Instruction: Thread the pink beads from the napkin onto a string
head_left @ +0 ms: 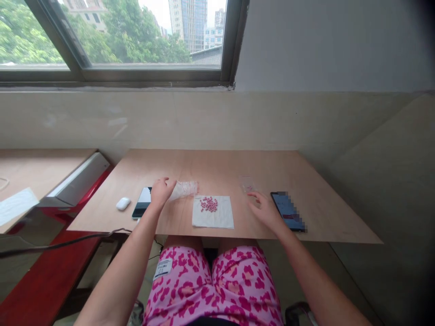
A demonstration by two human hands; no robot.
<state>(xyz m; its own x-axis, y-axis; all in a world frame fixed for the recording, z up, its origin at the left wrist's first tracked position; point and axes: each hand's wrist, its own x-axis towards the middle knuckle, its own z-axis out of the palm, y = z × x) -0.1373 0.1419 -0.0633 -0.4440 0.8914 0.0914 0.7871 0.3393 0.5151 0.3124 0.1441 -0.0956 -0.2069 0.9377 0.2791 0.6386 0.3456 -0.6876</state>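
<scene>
A heap of small pinkish-red beads (208, 204) lies on a square white sheet (219, 219) near the table's front edge. To its left, my left hand (161, 193) is over the table with fingers loosely bent and apart, beside a clear plastic packet (185, 189) with pinkish edging. Whether its fingertips touch the packet cannot be made out. On the other side, my right hand (263, 208) is open, fingers slightly curled and nothing visible between them. Just beyond its fingertips lies a small clear zip bag (247, 184) with a few reddish bits inside.
A phone (142, 202) with a cable lies partly behind my left forearm, beside a white earbud case (123, 203). Another dark phone (288, 212) lies right of my right hand. The wooden table (217, 163) meets a wall below the window. A red bench (50, 276) stands at left.
</scene>
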